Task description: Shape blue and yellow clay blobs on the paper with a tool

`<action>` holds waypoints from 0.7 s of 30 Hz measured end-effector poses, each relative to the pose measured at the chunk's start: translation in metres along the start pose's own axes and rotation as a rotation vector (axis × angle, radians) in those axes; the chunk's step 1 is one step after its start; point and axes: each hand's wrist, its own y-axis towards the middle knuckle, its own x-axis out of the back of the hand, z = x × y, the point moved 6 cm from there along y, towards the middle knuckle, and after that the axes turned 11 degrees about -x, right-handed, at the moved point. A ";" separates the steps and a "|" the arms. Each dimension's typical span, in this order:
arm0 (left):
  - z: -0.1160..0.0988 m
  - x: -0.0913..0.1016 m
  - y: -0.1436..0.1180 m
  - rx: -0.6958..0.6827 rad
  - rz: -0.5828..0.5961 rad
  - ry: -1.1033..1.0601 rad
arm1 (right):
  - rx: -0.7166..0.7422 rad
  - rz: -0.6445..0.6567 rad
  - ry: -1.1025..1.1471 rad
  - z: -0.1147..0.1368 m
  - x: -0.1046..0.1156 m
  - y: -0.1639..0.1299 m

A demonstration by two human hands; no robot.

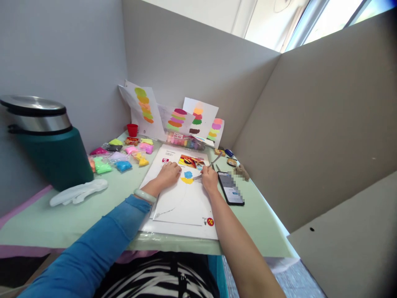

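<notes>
A sheet of white paper (182,207) lies on a larger pad (182,229) in front of me. On the sheet are a blue patch (188,174) and, just below it, a yellow patch (187,181); both look like soft clay pressed flat. My left hand (169,176) rests palm down on the paper, left of the patches, fingers stretched out. My right hand (210,179) is closed around a metal fork (214,162). Its tines point left and reach the right edge of the yellow patch; whether they touch it I cannot tell.
Small bags of coloured clay (124,165), a white glove (79,192) and a green flask (58,153) stand or lie to the left. A phone (230,188) is right of the pad. Painted sheets (145,105) lean at the back, near a red cup (132,130).
</notes>
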 end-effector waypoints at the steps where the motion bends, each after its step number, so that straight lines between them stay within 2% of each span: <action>1: 0.000 0.000 0.000 0.000 0.002 -0.002 | 0.001 0.009 -0.009 0.001 -0.001 0.000; 6: 0.000 -0.001 0.001 0.003 0.010 -0.014 | -0.019 0.003 -0.051 0.002 0.000 -0.001; 21: 0.000 0.001 0.000 0.005 0.007 -0.027 | 0.003 0.002 0.009 0.001 0.001 -0.001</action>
